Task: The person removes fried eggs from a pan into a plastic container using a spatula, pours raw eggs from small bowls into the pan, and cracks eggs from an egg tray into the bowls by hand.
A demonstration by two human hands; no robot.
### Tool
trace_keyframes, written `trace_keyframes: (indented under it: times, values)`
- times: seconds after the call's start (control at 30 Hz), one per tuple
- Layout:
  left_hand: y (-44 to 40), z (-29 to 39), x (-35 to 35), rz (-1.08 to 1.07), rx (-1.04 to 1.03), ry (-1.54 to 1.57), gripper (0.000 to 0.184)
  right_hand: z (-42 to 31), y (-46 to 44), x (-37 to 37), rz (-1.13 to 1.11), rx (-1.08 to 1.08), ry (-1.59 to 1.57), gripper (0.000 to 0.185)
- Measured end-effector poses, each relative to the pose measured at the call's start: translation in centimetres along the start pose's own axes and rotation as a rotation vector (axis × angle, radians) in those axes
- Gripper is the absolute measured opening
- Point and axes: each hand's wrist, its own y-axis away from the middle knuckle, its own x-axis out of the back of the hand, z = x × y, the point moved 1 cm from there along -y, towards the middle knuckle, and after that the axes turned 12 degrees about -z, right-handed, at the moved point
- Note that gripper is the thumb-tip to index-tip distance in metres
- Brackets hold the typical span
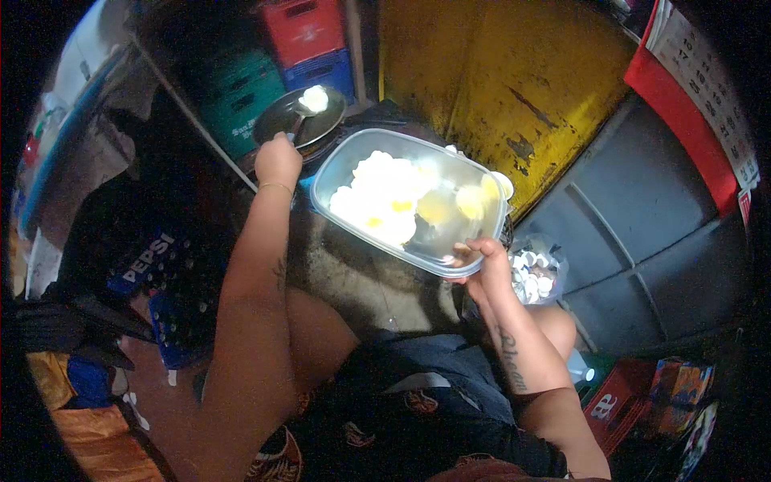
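Note:
My left hand (279, 163) is closed around the handle of a cooking utensil (299, 128), its head mostly hidden under a piece of white egg (314, 99). Egg and utensil are over a dark round frying pan (277, 116); I cannot tell whether they touch it. In my right hand (487, 269) is a clear plastic container (385, 251), gripped at its near right corner with the thumb by the rim. Several cooked eggs (381, 193), with bright whites and some yellow yolk, lie mostly in its left part. The container is tilted slightly, its left end close to the pan.
Behind the pan stand stacked green (241, 100), red (305, 32) and blue crates. A rusty yellow panel (498, 88) rises beyond the container. A plastic bag of eggshells (534, 269) sits at the right, near a grey panel (618, 217). A Pepsi crate (173, 321) is at left.

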Motion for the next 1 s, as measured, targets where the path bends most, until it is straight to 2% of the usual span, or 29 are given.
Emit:
trace_keyframes:
  times: [0.47, 0.77, 1.0]
  values:
    - [0.1, -0.4, -1.1, 0.079, -0.052, -0.090, 0.017, -0.2, 0.1, 0.0, 0.006, 0.012, -0.008, 0.039]
    - [0.2, -4.0, -2.7, 0.119, -0.013, 0.257, 0.023, -0.3, -0.1, -0.3, 0.019, 0.023, 0.042, 0.039]
    - [2.0, -6.2, -1.1, 0.132, -0.017, 0.261, 0.024, 0.0, -1.1, -1.5, 0.000, -0.050, -0.011, 0.042]
